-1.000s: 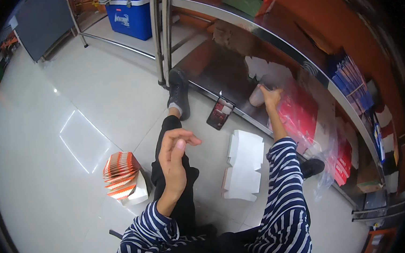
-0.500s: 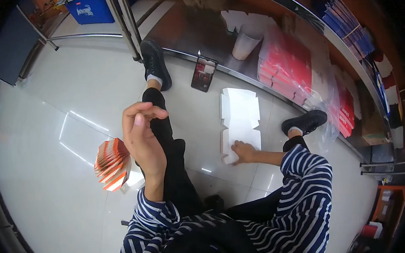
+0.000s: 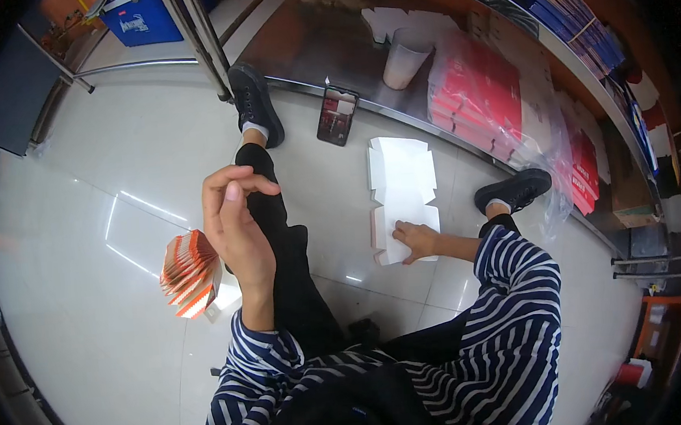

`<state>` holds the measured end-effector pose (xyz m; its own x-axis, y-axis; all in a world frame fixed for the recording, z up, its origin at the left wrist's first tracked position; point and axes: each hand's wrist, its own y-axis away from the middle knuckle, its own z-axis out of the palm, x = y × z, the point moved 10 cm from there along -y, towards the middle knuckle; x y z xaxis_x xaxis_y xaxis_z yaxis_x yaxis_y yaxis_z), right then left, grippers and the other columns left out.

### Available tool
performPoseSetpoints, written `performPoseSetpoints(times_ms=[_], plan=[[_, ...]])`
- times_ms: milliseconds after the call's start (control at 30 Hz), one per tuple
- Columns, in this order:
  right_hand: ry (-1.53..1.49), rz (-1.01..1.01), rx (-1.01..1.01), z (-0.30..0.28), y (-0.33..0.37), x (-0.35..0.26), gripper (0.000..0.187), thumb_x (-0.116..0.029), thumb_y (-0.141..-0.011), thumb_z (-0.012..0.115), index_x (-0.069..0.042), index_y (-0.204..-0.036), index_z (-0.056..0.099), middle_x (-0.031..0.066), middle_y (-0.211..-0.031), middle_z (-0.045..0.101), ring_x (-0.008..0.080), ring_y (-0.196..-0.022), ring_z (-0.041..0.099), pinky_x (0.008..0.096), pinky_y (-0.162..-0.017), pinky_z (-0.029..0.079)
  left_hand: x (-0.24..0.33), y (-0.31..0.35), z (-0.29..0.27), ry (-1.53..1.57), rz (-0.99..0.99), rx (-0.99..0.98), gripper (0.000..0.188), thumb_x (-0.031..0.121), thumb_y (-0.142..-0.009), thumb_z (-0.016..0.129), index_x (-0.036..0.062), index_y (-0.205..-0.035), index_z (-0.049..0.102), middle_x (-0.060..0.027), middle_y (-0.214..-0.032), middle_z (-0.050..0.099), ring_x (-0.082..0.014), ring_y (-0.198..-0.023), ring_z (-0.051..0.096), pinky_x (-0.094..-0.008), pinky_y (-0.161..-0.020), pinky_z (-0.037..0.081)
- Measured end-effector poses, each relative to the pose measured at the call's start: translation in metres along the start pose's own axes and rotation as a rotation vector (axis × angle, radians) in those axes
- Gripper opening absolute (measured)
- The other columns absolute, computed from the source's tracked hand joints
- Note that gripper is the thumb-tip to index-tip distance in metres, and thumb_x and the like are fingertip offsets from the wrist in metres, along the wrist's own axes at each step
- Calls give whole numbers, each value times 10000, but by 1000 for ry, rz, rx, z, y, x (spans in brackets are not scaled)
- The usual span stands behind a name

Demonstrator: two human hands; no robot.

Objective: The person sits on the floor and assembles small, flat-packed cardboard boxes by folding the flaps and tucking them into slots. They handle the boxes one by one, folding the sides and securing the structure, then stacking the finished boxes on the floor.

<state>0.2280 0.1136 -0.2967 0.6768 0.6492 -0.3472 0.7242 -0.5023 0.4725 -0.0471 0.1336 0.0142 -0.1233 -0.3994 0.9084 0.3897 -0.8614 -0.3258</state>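
A flat white box blank [image 3: 401, 169] with notched flaps lies on the floor between my legs. Across its near panel rests my right hand [image 3: 415, 241], thumb and fingers apart against the card. My left hand [image 3: 236, 228] is raised over my left leg, its fingers loosely bent with a gap to the thumb. Nothing shows in it. Beside the left hand, on the floor, stands a fanned bundle of orange-and-white folded card pieces [image 3: 189, 272], partly hidden by that hand.
A phone [image 3: 338, 115] leans against the low metal shelf [image 3: 292, 83]. On the shelf are a translucent cup [image 3: 407, 59], plastic-wrapped red boxes [image 3: 474, 96] and white cut card [image 3: 406, 23]. A blue cooler box [image 3: 141, 19] stands at far left. My shoes [image 3: 255, 104] flank the blank.
My right hand has shifted up from the blank's near left corner onto its panel, thumb now spread apart. My left hand keeps nearly the same pose. The view has shifted slightly.
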Motion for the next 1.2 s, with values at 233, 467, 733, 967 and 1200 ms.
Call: performPoseSetpoints(times_ms=[233, 467, 733, 967, 1200], plan=[[75, 3, -18, 10, -1, -3, 651, -214, -567, 779, -7, -1048, 391, 171, -1060, 367, 323, -1013, 446, 389, -800, 482, -1, 0, 1, 40, 17, 27, 187, 160, -881, 449, -3, -945, 515, -90, -691, 571, -148, -699, 550, -265, -725, 407], [69, -157, 17, 11, 9, -10, 384, -217, -668, 665, 13, -915, 482, 163, -968, 447, 304, -914, 503, 399, -708, 488, 0, 1, 3, 20, 24, 1, 124, 113, -876, 477, 15, -937, 523, -69, -693, 576, -122, -687, 545, -236, -715, 398], [273, 20, 383, -103, 58, -28, 140, -103, -738, 534, -24, -849, 567, 103, -708, 558, 273, -659, 583, 378, -598, 481, 1, 2, 17, -138, -44, -110, 122, 109, -846, 506, 28, -937, 503, -49, -730, 544, -121, -726, 523, -252, -749, 387], [409, 130, 1250, -327, 214, -92, 171, -19, -639, 568, -26, -810, 577, 101, -702, 554, 269, -674, 543, 363, -691, 445, 31, 9, 134, -418, 316, -723, 311, 105, -725, 655, 32, -1012, 560, -85, -950, 592, -227, -890, 539, -313, -761, 408], [87, 293, 1477, -353, 254, -103, 169, -32, -689, 586, -3, -855, 593, 106, -743, 560, 242, -699, 523, 350, -690, 439, 22, 4, 202, -183, 442, -780, 193, 162, -720, 687, 30, -858, 656, -84, -799, 623, -232, -797, 544, -319, -729, 418]])
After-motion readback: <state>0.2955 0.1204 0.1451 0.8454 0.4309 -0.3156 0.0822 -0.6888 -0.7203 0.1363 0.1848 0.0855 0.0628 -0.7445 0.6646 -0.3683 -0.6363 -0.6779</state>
